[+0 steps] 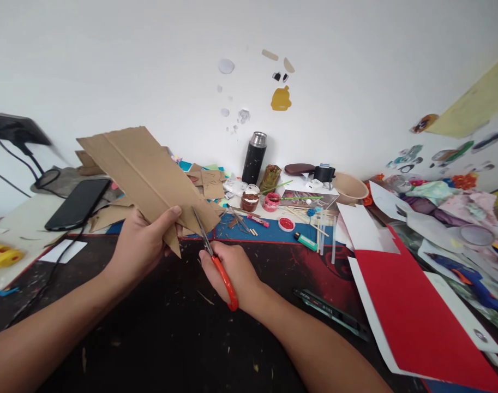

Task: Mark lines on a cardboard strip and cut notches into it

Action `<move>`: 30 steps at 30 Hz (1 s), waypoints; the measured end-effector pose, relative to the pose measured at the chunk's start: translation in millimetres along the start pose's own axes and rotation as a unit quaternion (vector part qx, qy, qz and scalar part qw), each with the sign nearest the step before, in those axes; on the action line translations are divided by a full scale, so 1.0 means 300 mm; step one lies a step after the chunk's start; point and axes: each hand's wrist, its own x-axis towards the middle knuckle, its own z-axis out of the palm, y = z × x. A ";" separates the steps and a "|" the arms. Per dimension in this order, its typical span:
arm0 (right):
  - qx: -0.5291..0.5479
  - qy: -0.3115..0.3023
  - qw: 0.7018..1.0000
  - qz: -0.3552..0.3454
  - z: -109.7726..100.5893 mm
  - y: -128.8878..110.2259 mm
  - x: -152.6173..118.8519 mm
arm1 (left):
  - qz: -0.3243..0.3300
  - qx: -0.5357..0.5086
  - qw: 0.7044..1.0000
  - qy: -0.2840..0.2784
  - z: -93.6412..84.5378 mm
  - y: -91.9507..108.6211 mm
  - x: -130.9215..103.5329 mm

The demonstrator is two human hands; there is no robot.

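Note:
A long brown cardboard piece [138, 169] is gripped near its lower end by my left hand [144, 240], thumb on the face toward me. It slants up to the left, with creases along its length and a pointed lower corner. My right hand [236, 273] is closed around a pair of red-handled scissors [223, 278]. The scissor blades point up and left, against the cardboard near its lower right end; one blade shows over its face. Whether the blades are fully closed is hard to make out. Both hands are above the dark desk mat [171, 338].
Behind the hands stand a black thermos [255, 158], a jar of brown paint [249, 201] and an open red pot [270, 202]. A phone [79, 204] lies left. A cutter knife [330, 314], red sheet [420, 311] and blue glue gun [465, 275] lie right.

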 end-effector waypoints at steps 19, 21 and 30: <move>0.035 -0.038 0.999 -0.006 -0.026 0.015 0.000 | -0.003 0.013 1.000 -0.011 -0.013 0.005 0.009; 0.049 -0.043 0.998 -0.002 -0.032 0.009 -0.001 | -0.006 0.013 1.000 -0.012 -0.015 0.006 0.013; 0.066 -0.055 0.996 0.004 -0.049 0.002 0.001 | 0.036 0.065 0.997 -0.018 -0.030 0.035 -0.004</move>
